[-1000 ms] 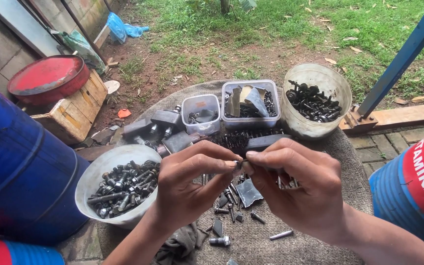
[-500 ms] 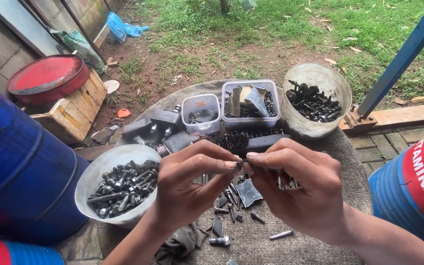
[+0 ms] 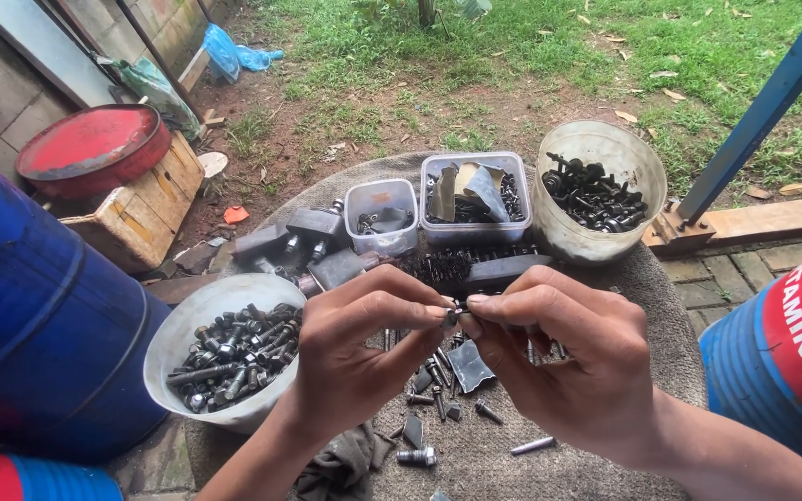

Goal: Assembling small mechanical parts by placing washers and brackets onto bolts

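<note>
Small bolt point(image 3: 454, 314) pinched between both hands' fingertips, above the cloth-covered table point(image 3: 475, 468).
Left hand point(image 3: 359, 357) and right hand point(image 3: 573, 366) grip opposite ends, axis roughly crosswise; white bowl point(image 3: 174, 348) of bolts left, plastic tubs point(image 3: 475, 197) beyond.

Bowl of bolts point(image 3: 225, 357) blocks leftward, tubs point(image 3: 473, 199) ahead; open cloth point(image 3: 596, 468) lies nearest the person.

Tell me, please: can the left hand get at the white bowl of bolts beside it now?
Probably yes. The white bowl sits right beside the left hand with nothing between them, but its grip is busy on a small metal piece shared with the right hand.
</note>
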